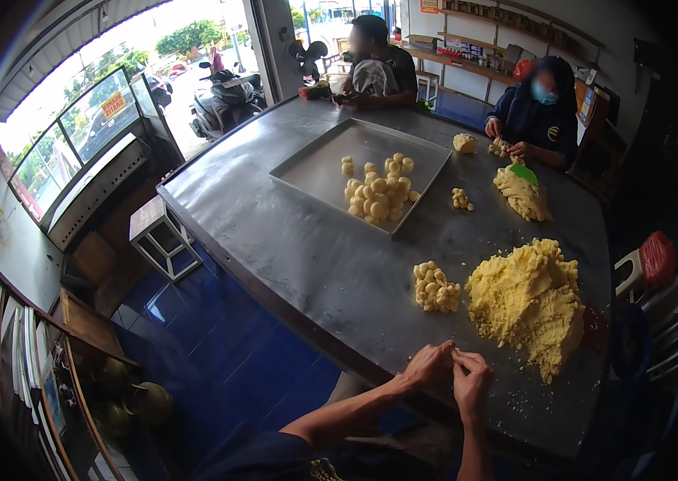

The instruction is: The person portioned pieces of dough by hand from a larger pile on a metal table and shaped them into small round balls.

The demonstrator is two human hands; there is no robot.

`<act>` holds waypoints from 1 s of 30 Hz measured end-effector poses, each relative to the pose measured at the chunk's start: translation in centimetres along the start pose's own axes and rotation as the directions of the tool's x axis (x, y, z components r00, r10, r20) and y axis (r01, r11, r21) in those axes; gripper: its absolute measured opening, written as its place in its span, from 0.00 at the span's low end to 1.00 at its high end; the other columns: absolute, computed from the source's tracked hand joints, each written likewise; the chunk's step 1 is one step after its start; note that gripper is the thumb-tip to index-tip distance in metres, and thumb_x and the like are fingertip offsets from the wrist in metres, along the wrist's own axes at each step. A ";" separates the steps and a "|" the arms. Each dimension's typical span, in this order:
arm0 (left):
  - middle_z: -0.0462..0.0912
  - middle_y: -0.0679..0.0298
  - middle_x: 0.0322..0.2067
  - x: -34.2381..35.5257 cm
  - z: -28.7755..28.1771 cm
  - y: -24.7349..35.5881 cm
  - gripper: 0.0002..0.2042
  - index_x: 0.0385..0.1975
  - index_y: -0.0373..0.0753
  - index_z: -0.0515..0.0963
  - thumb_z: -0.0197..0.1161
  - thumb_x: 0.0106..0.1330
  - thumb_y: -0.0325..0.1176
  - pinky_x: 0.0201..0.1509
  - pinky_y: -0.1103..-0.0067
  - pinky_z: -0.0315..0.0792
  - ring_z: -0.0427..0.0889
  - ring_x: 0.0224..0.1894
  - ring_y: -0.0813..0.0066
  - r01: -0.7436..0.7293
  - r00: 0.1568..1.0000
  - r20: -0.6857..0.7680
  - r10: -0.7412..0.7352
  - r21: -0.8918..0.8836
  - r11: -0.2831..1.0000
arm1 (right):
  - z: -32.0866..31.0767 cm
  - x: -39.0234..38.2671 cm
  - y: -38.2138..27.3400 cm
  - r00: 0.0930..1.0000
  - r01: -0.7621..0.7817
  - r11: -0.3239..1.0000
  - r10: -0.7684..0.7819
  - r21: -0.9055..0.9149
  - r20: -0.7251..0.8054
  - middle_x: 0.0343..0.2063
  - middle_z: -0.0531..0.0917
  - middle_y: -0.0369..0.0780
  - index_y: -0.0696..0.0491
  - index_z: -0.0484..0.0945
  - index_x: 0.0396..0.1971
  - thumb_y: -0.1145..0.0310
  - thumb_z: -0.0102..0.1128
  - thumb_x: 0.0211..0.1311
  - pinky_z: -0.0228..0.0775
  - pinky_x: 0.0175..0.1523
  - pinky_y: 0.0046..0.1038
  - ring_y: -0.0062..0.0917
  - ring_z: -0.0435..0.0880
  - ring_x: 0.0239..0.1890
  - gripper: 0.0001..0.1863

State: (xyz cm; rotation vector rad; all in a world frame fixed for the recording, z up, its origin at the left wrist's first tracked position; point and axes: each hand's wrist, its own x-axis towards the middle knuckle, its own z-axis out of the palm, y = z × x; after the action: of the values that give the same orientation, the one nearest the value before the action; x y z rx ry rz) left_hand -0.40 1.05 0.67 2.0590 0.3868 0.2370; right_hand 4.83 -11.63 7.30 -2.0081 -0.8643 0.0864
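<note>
1. The left hand (430,365) is on the near-left side of the yellow crumbly mound (525,301), fingers curled narrow; I cannot tell whether it holds dough.
2. The right hand (473,377), nearer the person than the mound, meets the left at the fingertips, also pinched narrow; its contents are hidden.
3. A cluster of small dough pieces (436,288) lies on the tabletop (275,232) just left of the mound.
4. Beyond the mound rests a kneaded dough lump (525,200).
5. Farther left of the mound, a metal tray (319,160) carries piled dough balls (379,196).
</note>
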 end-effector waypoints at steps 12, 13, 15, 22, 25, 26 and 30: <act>0.83 0.53 0.35 0.0 -0.8 -0.1 0.12 0.39 0.34 0.77 0.68 0.56 0.28 0.41 0.68 0.76 0.84 0.39 0.55 -0.318 0.948 -0.046 0.316 -0.216 0.923 | -0.1 0.8 5.2 0.966 -0.255 0.869 0.211 0.423 0.150 0.50 0.82 0.44 0.64 0.78 0.54 0.86 0.65 0.55 0.77 0.56 0.27 0.27 0.82 0.51 0.24; 0.82 0.54 0.35 0.1 -0.7 -0.4 0.12 0.39 0.34 0.77 0.67 0.56 0.28 0.41 0.68 0.76 0.84 0.39 0.55 -0.327 0.942 -0.007 0.335 -0.242 0.914 | 0.2 0.9 6.0 0.959 -0.276 0.855 0.212 0.438 0.190 0.50 0.82 0.44 0.64 0.78 0.54 0.86 0.65 0.54 0.77 0.57 0.26 0.28 0.82 0.52 0.24; 0.81 0.55 0.34 0.0 -0.7 -0.3 0.12 0.38 0.32 0.75 0.66 0.55 0.26 0.40 0.67 0.75 0.83 0.38 0.52 -0.334 0.934 0.037 0.355 -0.260 0.906 | 0.5 1.1 5.9 0.959 -0.263 0.893 0.200 0.365 0.200 0.48 0.82 0.44 0.62 0.79 0.53 0.84 0.67 0.52 0.77 0.54 0.28 0.29 0.83 0.51 0.25; 0.81 0.53 0.35 -0.5 -1.2 0.4 0.12 0.40 0.32 0.74 0.64 0.56 0.26 0.43 0.66 0.75 0.82 0.39 0.50 -0.424 0.904 -0.015 0.428 -0.172 0.889 | -0.6 1.0 2.9 0.995 -0.033 0.996 0.026 0.077 0.093 0.51 0.80 0.48 0.61 0.78 0.53 0.82 0.69 0.48 0.76 0.54 0.34 0.39 0.82 0.51 0.27; 0.81 0.52 0.35 -0.4 -1.4 0.4 0.13 0.40 0.32 0.74 0.64 0.57 0.28 0.45 0.66 0.74 0.82 0.40 0.49 -0.274 0.952 0.082 0.296 -0.209 0.939 | -0.8 1.6 2.7 0.994 -0.037 0.996 0.028 0.081 0.108 0.51 0.79 0.48 0.61 0.77 0.53 0.82 0.69 0.47 0.76 0.55 0.34 0.39 0.81 0.52 0.28; 0.81 0.52 0.35 0.0 -1.5 0.4 0.13 0.40 0.32 0.74 0.64 0.57 0.29 0.45 0.66 0.74 0.82 0.40 0.49 -0.242 0.954 0.118 0.275 -0.235 0.941 | -0.7 2.1 2.9 0.993 -0.013 0.999 0.009 0.034 0.120 0.51 0.79 0.48 0.61 0.77 0.54 0.82 0.69 0.47 0.75 0.55 0.34 0.39 0.81 0.52 0.28; 0.80 0.50 0.32 -0.3 -1.5 0.6 0.11 0.38 0.32 0.72 0.64 0.59 0.30 0.41 0.64 0.73 0.80 0.36 0.48 -0.354 0.925 0.067 0.375 -0.211 0.911 | -1.3 1.5 1.3 0.995 0.028 0.999 -0.025 -0.029 0.098 0.52 0.78 0.48 0.61 0.77 0.53 0.80 0.72 0.46 0.74 0.56 0.35 0.41 0.81 0.52 0.29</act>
State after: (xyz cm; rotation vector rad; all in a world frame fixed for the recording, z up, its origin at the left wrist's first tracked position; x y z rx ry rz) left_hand -1.11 1.91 1.91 1.9254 -0.0917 0.3734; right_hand 7.14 -12.10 7.40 -2.0344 -0.9585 0.1584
